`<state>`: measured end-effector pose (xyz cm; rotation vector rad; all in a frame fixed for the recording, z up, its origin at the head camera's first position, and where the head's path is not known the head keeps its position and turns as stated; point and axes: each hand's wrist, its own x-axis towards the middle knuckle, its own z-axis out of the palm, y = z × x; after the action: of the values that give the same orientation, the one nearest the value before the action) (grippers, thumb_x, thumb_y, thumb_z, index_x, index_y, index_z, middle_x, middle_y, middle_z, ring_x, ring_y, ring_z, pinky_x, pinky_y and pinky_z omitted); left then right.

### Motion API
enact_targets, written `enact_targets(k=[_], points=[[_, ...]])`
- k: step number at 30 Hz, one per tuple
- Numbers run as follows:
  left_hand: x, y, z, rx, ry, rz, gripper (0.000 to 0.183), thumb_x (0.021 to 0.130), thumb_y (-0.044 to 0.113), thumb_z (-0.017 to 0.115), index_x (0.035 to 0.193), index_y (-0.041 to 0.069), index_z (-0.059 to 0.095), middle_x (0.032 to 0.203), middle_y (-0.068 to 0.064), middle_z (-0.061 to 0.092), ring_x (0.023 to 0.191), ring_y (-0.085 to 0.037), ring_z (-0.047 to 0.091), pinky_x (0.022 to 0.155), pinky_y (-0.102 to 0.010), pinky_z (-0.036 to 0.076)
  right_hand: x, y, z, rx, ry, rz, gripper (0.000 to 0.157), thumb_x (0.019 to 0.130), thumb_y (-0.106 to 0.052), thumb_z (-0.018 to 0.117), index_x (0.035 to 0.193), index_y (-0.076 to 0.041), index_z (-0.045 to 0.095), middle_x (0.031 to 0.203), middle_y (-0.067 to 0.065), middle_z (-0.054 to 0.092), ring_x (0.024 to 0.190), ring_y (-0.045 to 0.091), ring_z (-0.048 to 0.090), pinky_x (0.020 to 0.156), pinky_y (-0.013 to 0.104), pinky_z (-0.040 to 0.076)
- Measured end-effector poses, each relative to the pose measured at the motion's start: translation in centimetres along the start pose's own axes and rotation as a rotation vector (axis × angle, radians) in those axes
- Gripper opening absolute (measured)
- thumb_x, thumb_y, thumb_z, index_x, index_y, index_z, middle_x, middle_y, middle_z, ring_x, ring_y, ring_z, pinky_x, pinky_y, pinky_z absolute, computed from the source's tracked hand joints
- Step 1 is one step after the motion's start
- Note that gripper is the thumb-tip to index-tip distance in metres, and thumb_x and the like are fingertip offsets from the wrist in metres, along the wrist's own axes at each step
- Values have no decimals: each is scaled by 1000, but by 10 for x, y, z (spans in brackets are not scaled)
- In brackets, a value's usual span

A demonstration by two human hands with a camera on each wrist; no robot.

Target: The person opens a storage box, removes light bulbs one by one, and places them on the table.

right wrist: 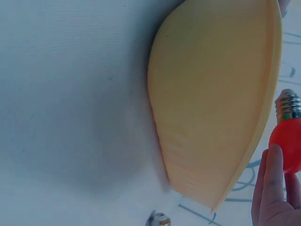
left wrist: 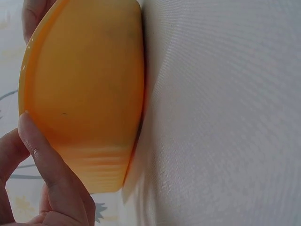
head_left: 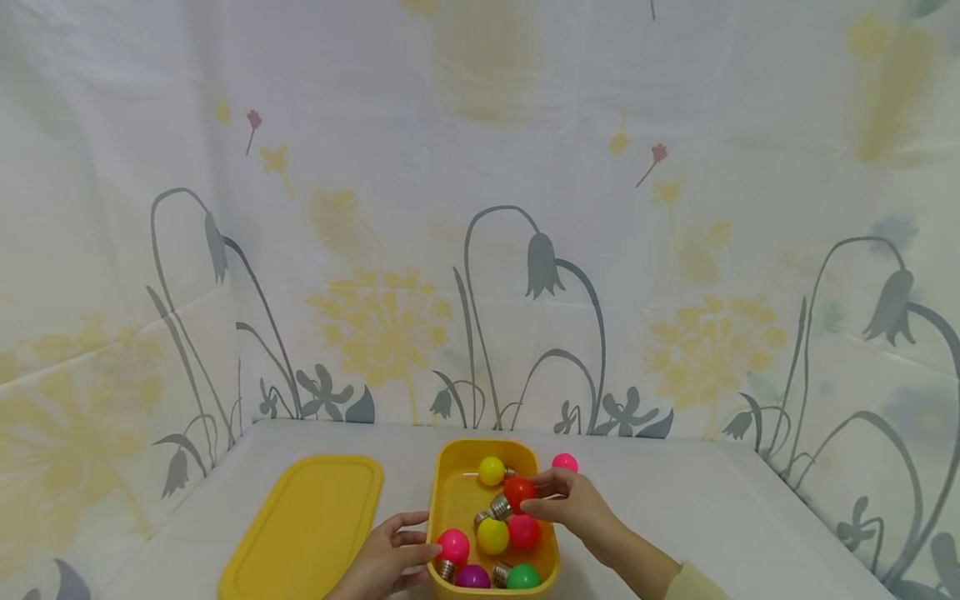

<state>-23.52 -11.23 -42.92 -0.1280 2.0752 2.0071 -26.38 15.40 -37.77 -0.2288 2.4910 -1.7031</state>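
Observation:
My right hand (head_left: 573, 504) pinches a red light bulb (head_left: 519, 493) above the yellow box (head_left: 432, 487), the bulb's metal screw base tilted down and left. In the right wrist view the red bulb (right wrist: 288, 139) lies against the fingertips, beyond the box's rim. My left hand (head_left: 390, 550) holds the box's left rim, its thumb at the edge beside a pink bulb (head_left: 453, 546). The left wrist view has fingertips (left wrist: 29, 129) right at the rim. Inside are yellow bulbs (head_left: 492, 536), another pink one (head_left: 524, 532), a purple one (head_left: 473, 577) and a green one (head_left: 523, 577).
A yellow lid (head_left: 307, 525) lies flat on the white table (head_left: 675, 492), left of the box. Behind my right hand, one more pink bulb (head_left: 565, 462) rests outside the box. A flower-patterned cloth (head_left: 480, 167) hangs along the table's back and sides.

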Motion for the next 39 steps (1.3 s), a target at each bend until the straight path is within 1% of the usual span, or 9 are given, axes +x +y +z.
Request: enact_targets(k=[4,10,14,18,21,25,29,34,39], points=[[-1,-1,-2,-2,-9,13,63,80,19,74,130,-5,43,98,-13,56,76,-17,57,73,-33,55,-3,6,-3,17,44,3,44,75,-22,78,108,2,59,95,6,61,83,19,56,79,36,53],[-2,-1,-2,-3,-3,11,65,79,19,75,130,-5,42,99,-13,56,76,-17,57,74,-32,54,-6,12,-10,25,85,32,50,74,-26,79,111,1,58,98,7,61,85,20,57,80,37,53],[-4,-1,-1,0,3,15,64,80,19,74,130,-6,42,98,-13,56,76,-17,57,74,-32,54,-7,18,-14,69,112,39,51,75,-25,78,112,3,57,97,10,61,86,21,59,81,40,52],[-4,-1,-1,-11,0,23,62,81,18,73,129,-6,43,98,-13,57,76,-17,57,73,-32,55,-8,25,-18,109,155,77,50,75,-22,78,112,3,55,100,12,60,86,21,61,83,44,50],[-4,0,-1,-14,-4,23,62,81,18,73,129,-6,42,98,-13,57,76,-17,57,73,-32,55,-8,31,-22,123,191,110,50,75,-20,78,112,3,54,100,13,59,85,21,61,84,45,50],[-3,-1,-1,-15,-7,23,62,81,18,73,129,-6,43,99,-12,56,76,-17,56,73,-32,55,-9,39,-29,143,219,126,51,76,-20,77,113,5,53,100,14,59,87,27,62,83,45,50],[-3,-1,0,-18,-8,24,62,81,18,73,129,-6,43,98,-12,56,76,-17,56,73,-32,55,-9,44,-35,168,235,131,55,76,-22,77,114,7,51,101,16,59,91,32,61,84,45,49],[-3,-1,0,-20,-11,32,62,81,18,73,129,-6,42,98,-12,56,76,-17,56,74,-33,55,-6,51,-43,188,264,128,54,78,-19,75,115,10,49,101,18,59,90,33,62,82,44,50],[-3,-1,0,-15,-3,24,63,80,19,74,129,-6,42,99,-13,56,77,-18,57,74,-33,54,-2,57,-50,197,281,133,56,79,-18,75,117,12,47,101,20,58,90,34,62,81,42,51]])
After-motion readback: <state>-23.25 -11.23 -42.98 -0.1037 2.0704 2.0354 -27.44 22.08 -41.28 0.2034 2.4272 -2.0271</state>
